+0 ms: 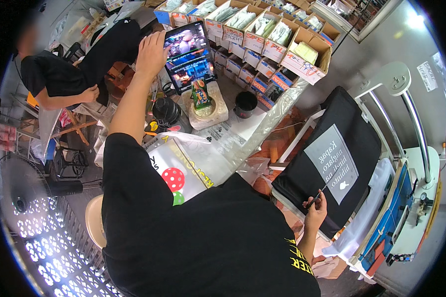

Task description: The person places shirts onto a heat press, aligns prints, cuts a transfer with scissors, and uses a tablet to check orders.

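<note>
My left hand reaches to the left edge of a tablet with a lit screen. Its fingers are apart, and the thumb side touches the screen's edge. The tablet leans upright behind a pale stone-like block that holds a green packet. At the right, my right hand is closed around a slim, dark-handled tool with a thin pointed tip. That tip is over the edge of a grey printed sheet with white lettering, which lies on a black padded board.
Open cardboard boxes of packets stand behind the table. A black cup, a black round container and a printed plastic bag are near the tablet. A white press-like machine stands right, a fan left. Another person sits at far left.
</note>
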Action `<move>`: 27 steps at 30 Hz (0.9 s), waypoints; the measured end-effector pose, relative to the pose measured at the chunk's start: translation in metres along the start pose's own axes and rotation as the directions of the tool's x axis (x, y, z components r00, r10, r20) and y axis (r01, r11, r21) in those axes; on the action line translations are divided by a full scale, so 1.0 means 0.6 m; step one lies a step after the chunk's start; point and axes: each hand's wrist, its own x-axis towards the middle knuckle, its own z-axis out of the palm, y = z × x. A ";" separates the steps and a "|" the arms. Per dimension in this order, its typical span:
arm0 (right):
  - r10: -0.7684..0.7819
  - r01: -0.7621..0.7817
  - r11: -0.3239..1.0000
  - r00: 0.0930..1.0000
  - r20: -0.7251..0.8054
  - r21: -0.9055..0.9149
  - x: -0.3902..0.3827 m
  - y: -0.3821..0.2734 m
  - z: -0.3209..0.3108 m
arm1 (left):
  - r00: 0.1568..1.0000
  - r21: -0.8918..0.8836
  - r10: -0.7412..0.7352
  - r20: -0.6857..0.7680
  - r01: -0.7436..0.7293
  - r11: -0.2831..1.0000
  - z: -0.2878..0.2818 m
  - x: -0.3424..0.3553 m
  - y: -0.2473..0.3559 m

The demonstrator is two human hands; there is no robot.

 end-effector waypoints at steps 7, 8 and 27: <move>0.005 -0.010 0.994 0.999 -0.043 -0.108 0.001 -0.003 0.007 | 0.999 -0.072 -0.007 -0.040 0.004 0.997 -0.021 -0.002 0.019; 0.008 -0.012 0.994 0.999 -0.044 -0.105 0.000 -0.003 0.007 | 0.999 -0.083 -0.008 -0.046 0.004 0.997 -0.020 -0.001 0.018; -0.010 0.003 0.994 0.998 -0.063 -0.111 -0.008 0.000 0.014 | 0.993 -0.065 -0.033 0.117 0.041 0.997 -0.021 -0.006 0.031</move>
